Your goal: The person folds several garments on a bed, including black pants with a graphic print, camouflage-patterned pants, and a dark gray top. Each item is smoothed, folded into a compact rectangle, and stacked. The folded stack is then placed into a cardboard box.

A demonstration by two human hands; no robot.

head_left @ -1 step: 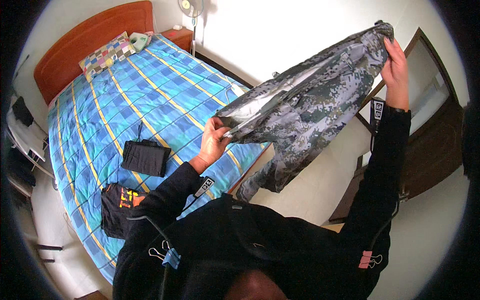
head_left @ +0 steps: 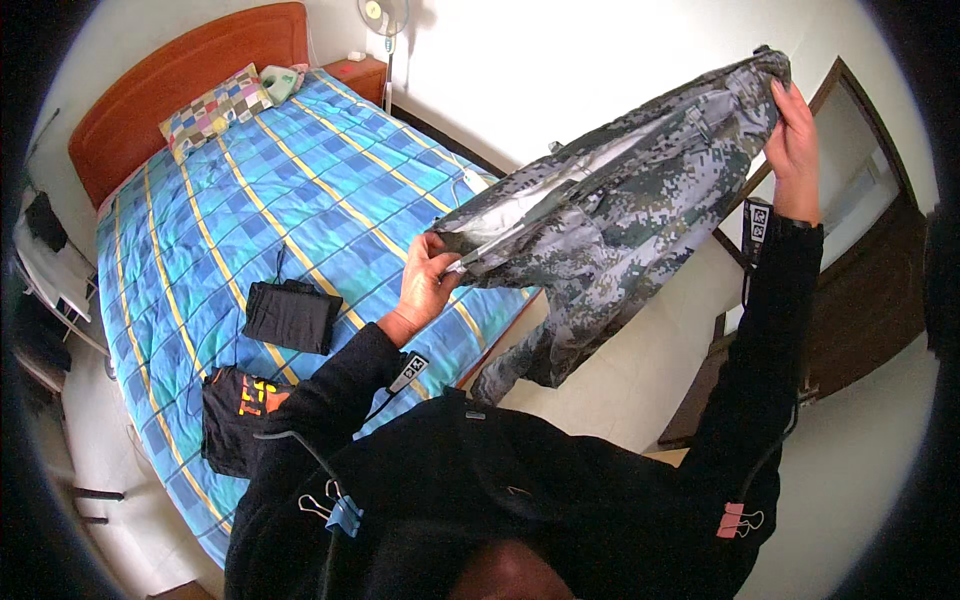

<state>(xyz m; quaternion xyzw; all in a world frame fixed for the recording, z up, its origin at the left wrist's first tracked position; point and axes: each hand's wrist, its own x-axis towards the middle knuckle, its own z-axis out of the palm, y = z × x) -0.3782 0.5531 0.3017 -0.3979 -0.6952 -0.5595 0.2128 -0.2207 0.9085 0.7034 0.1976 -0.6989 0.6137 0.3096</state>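
Grey-green camouflage trousers (head_left: 640, 205) hang in the air in front of me, stretched between my two hands over the bed's right edge and the floor. My left hand (head_left: 426, 278) pinches one end of the waistband, thumb and fingers closed on the cloth. Higher up, at the far right, my right hand (head_left: 793, 140) grips the other end, its fingers partly behind the fabric. The waist opening gapes between them and shows a pale lining. Below it the legs droop toward my body.
A bed with a blue checked quilt (head_left: 290, 190) fills the left side. On it lie a folded black garment (head_left: 292, 316) and a black garment with an orange print (head_left: 230, 425). Beyond are a patchwork pillow (head_left: 215, 110), a nightstand (head_left: 360, 78) and a fan (head_left: 384, 14). A brown door (head_left: 850, 290) stands at right.
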